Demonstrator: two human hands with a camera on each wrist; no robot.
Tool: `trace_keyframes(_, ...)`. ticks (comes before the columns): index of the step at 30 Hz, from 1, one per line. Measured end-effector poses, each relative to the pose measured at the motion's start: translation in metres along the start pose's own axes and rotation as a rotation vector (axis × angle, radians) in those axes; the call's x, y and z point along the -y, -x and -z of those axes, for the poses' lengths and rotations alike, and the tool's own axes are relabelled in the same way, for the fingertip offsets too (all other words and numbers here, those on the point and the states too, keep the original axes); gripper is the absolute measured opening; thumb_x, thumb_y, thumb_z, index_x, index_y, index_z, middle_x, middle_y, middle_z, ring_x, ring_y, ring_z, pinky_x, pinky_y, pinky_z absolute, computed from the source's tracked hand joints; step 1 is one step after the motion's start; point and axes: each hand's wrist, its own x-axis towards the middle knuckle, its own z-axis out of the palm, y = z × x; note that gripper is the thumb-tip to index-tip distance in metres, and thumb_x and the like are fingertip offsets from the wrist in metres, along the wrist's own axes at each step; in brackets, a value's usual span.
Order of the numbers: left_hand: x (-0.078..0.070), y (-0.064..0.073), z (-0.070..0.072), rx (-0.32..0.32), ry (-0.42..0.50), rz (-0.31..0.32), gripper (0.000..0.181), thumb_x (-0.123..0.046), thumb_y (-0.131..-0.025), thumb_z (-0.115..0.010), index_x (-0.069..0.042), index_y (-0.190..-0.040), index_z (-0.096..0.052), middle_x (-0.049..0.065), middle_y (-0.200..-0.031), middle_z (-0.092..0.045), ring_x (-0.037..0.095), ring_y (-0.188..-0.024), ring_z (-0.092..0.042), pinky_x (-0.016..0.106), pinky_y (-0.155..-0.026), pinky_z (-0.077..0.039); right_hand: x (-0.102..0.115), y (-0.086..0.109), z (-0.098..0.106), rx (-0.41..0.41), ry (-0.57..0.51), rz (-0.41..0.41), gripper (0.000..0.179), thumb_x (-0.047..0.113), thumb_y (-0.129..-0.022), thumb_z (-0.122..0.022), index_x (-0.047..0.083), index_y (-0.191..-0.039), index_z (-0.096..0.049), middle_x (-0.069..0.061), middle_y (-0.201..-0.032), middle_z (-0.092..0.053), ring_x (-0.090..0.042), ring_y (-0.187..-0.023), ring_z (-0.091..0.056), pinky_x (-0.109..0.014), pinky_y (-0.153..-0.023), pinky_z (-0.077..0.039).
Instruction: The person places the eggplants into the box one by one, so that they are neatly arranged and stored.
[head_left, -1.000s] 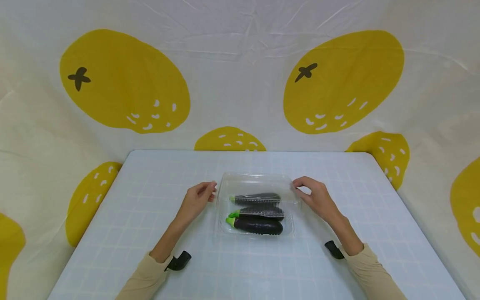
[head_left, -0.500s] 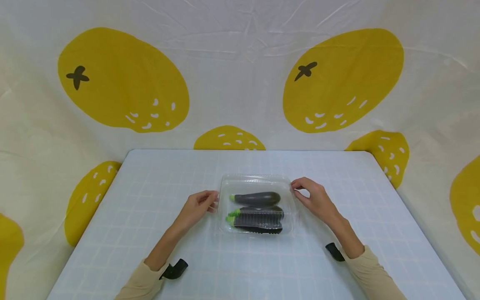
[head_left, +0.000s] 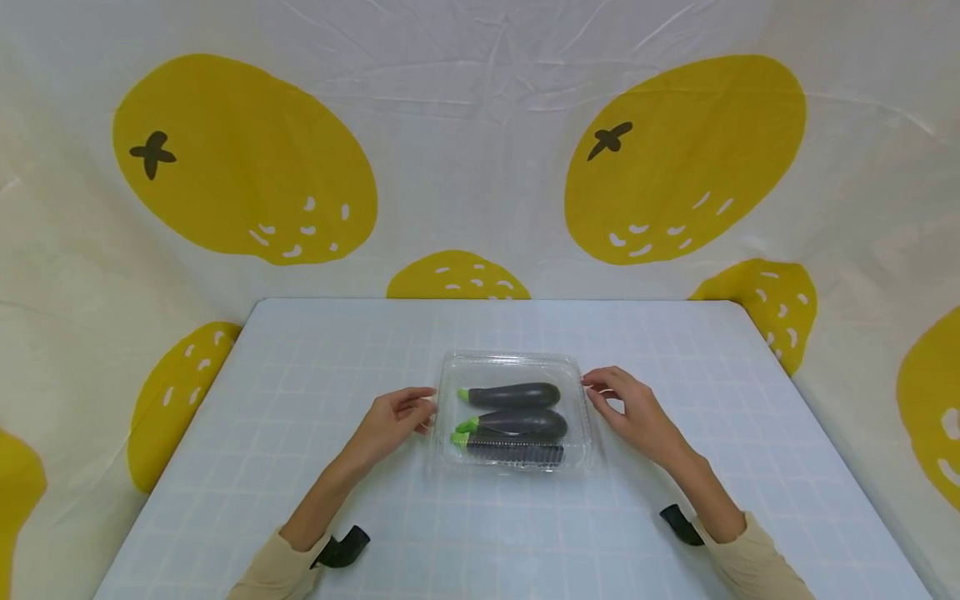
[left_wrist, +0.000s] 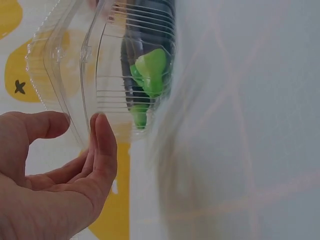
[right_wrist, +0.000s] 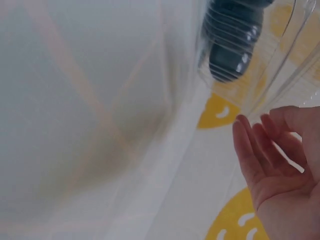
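Note:
A clear plastic clamshell container (head_left: 573,429) stands on the table with three dark eggplants inside. The rear eggplant (head_left: 516,395), middle eggplant (head_left: 521,423) and front eggplant (head_left: 510,450) lie side by side, green stems to the left. Over them the clear lid (head_left: 517,364) is nearly down; the left wrist view shows a narrow gap between its rim and the base rim. My left hand (head_left: 393,417) has its thumb and fingers on either side of the rims at the left end. At the right end, my right hand (head_left: 626,408) pinches the rim, thumb above and fingers below.
The white table (head_left: 480,542) has a faint checked pattern. Behind and beside it hangs pale cloth (head_left: 472,125) printed with large yellow fruit. A black wrist camera (head_left: 342,547) sits at the left sleeve, another black wrist camera (head_left: 681,525) at the right.
The lid has swung down towards me over the eggplants. Both hands have come a little nearer to me, the left now reaching the container's edge.

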Motion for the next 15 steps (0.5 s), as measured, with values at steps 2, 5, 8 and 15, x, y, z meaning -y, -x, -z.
trace_keyframes(2,0.0,0.001,0.0,0.011,-0.006,-0.002,0.042,-0.017,-0.101,-0.067,0.006,-0.135,-0.06,0.022,-0.111,-0.071,0.03,-0.089,-0.072,0.033,-0.081,-0.06,0.002,0.003,0.001,0.007,-0.002,-0.008,0.025,-0.008,-0.09,-0.073,-0.001,-0.113,-0.068,-0.011,-0.11,-0.069,-0.021,-0.094,-0.069,-0.035,-0.08,-0.061)
trace_keyframes(5,0.0,0.004,0.001,0.03,-0.001,-0.003,0.043,-0.015,-0.101,-0.067,0.008,-0.136,-0.059,0.021,-0.109,-0.071,0.031,-0.089,-0.071,0.034,-0.081,-0.06,0.006,0.007,0.001,0.014,-0.009,-0.031,0.026,-0.007,-0.09,-0.074,-0.001,-0.114,-0.067,-0.011,-0.111,-0.069,-0.021,-0.095,-0.069,-0.035,-0.079,-0.061)
trace_keyframes(8,0.001,0.007,0.003,0.056,0.013,-0.005,0.045,-0.015,-0.101,-0.067,0.009,-0.138,-0.056,0.022,-0.111,-0.07,0.032,-0.09,-0.071,0.038,-0.082,-0.06,0.009,0.012,0.003,0.025,-0.018,-0.059,0.028,-0.006,-0.089,-0.075,-0.001,-0.115,-0.067,-0.011,-0.111,-0.069,-0.022,-0.095,-0.069,-0.036,-0.079,-0.061)
trace_keyframes(15,0.001,0.015,0.005,0.116,0.051,-0.002,0.05,-0.016,-0.101,-0.067,0.011,-0.141,-0.052,0.022,-0.112,-0.068,0.032,-0.094,-0.07,0.038,-0.081,-0.06,0.018,0.025,0.006,0.054,-0.033,-0.117,0.029,-0.002,-0.09,-0.076,0.0,-0.117,-0.067,-0.011,-0.112,-0.07,-0.023,-0.093,-0.071,-0.042,-0.077,-0.062)
